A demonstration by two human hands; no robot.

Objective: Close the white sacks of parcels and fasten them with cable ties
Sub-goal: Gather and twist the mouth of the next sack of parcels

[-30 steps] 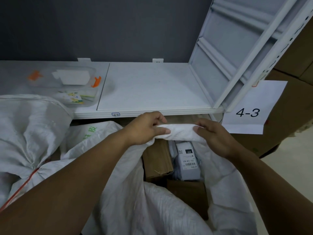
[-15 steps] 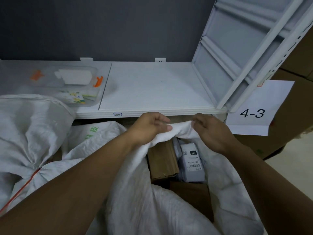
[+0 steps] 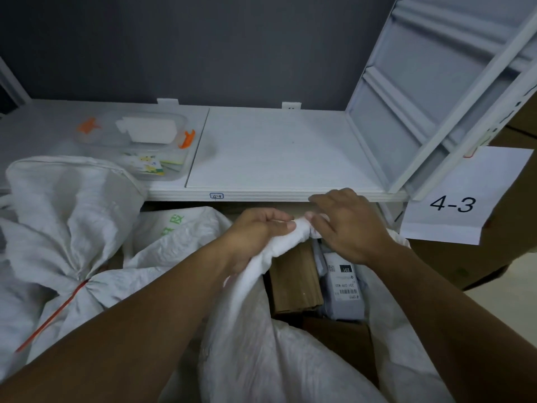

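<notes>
An open white sack [image 3: 261, 359] of parcels fills the lower centre of the frame, its gathered rim clenched in the left hand [image 3: 258, 231] while the right hand [image 3: 348, 228] lies over the fabric's end, its grip impossible to tell. A brown box [image 3: 293, 277] and a grey mailer [image 3: 344, 289] show inside. At left, a tied sack [image 3: 58, 213] sits below a white shelf [image 3: 276, 152], with a "4-3" sign [image 3: 462, 199] at right.

Head camera, wide-angle, looks forward-down, close over hands [image 3: 305, 228].
</notes>
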